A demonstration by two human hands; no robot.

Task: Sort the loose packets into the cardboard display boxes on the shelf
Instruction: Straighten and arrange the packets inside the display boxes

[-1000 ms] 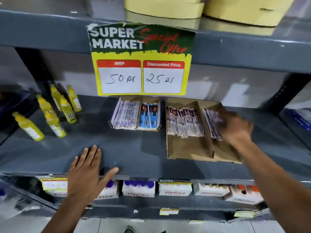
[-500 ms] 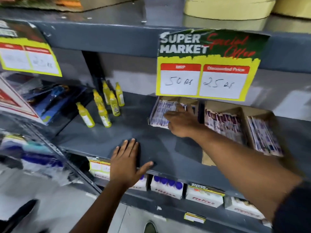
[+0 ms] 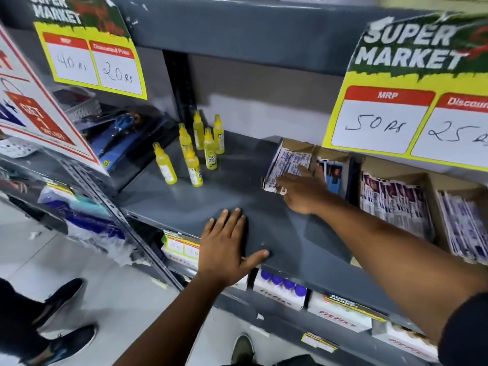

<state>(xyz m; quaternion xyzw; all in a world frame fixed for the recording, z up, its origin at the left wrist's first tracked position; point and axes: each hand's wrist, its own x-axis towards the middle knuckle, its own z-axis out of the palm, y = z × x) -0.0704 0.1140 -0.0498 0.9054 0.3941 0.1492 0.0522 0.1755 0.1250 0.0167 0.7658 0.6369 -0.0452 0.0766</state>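
Since a second ago, the right hand (image 3: 303, 191) has crossed from the big cardboard box (image 3: 433, 204) to the small box (image 3: 293, 151), fingers spread flat on its packets (image 3: 286, 165); left hand (image 3: 224, 249) stays open on the shelf (image 3: 198, 202).

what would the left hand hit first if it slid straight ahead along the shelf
Probably nothing soon: the left hand lies flat on the shelf, fingers toward bare shelf, then the back wall. The yellow bottles seem left of that line, though depth is unclear.
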